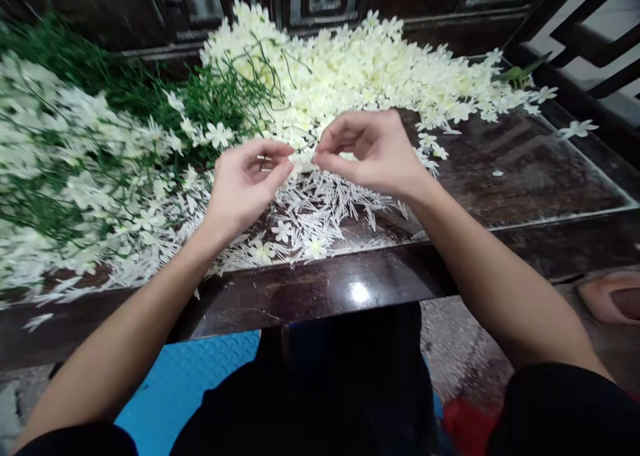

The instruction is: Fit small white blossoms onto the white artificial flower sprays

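My left hand [249, 179] and my right hand [373, 151] meet above the dark wooden table [320, 289], fingertips pinched together on a small white artificial flower piece [303, 161] between them. Under the hands lies a scatter of thin white plastic stamen pieces [325, 209]. Behind the hands rises a big heap of cream-white flower petals [360, 76]. To the left lie green stems with white flowers fitted on them [75, 169].
A few loose petals [577, 129] lie on the glass-topped right part of the table. Dark wooden furniture [310, 3] stands behind. A blue mat [185, 383] and a pinkish object [610, 296] lie on the floor below the table's edge.
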